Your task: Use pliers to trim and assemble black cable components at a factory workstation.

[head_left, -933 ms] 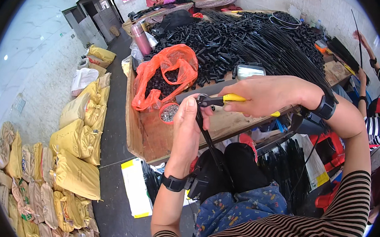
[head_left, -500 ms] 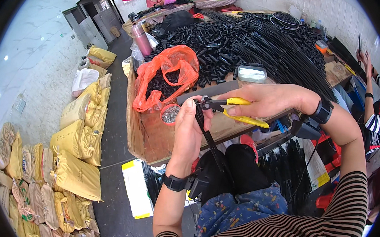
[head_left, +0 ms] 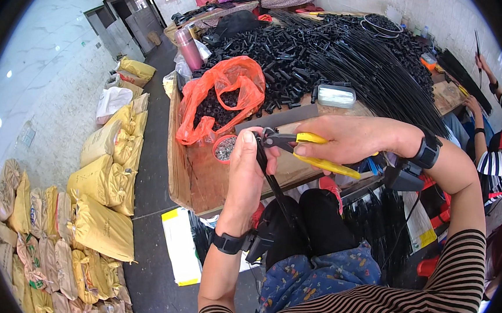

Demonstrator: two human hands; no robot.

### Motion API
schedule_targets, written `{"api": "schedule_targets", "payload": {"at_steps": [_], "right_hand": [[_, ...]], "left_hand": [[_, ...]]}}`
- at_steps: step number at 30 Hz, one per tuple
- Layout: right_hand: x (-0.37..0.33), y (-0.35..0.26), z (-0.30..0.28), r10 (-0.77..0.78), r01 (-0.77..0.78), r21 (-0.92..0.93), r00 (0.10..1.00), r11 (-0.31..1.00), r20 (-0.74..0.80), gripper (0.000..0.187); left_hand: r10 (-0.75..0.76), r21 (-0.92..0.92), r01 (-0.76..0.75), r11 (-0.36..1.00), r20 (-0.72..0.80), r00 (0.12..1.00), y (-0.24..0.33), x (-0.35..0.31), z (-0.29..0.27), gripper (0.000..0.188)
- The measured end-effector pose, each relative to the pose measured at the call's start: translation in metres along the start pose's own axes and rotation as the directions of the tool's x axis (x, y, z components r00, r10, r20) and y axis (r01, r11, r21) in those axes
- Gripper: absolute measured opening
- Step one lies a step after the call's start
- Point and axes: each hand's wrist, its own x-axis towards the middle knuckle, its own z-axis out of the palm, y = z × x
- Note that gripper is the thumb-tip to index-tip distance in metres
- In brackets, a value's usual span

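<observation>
Black strips (head_left: 273, 184) are pinched in the left hand (head_left: 247, 162), and yellow-handled pliers (head_left: 310, 138) are grasped in the right hand (head_left: 345, 141). Work on the strips' upper end seems in hand; a steady hold and a measured squeeze appear called for next. The strips look slim and dark, slanting from above the tabletop (head_left: 202, 182) toward the lap; whether the jaws touch them cannot be told.

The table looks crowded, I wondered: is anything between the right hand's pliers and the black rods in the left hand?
Nothing visible: the right hand has the head of the pliers close by the upper ends of the black rods in the left hand. The red bowl sits off leftward.
</observation>
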Motion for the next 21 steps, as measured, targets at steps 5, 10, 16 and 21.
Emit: {"api": "schedule_targets", "payload": {"at_steps": [5,10,16,21], "right_hand": [[-0.001,0.007,-0.007,0.005,-0.013,0.090,0.996,0.996,0.089,0.032],[0.000,0.018,0.002,-0.064,0.064,0.049,0.998,0.997,0.000,0.037],[-0.004,0.009,0.002,0.046,-0.048,0.079,0.999,0.996,0.026,0.030],[-0.003,-0.010,-0.004,0.147,-0.146,-0.027,0.988,0.989,0.039,0.025]], "left_hand": [[0.046,0.082,-0.042,0.996,-0.049,0.998,-0.005,0.002,0.004,0.036],[0.034,-0.017,-0.034,0.999,-0.013,0.999,-0.005,0.004,0.004,0.036],[0.032,-0.037,-0.031,0.999,0.010,0.999,-0.007,0.003,0.001,0.036],[0.013,0.059,-0.013,0.998,0.006,1.000,-0.002,0.001,-0.001,0.035]]}}
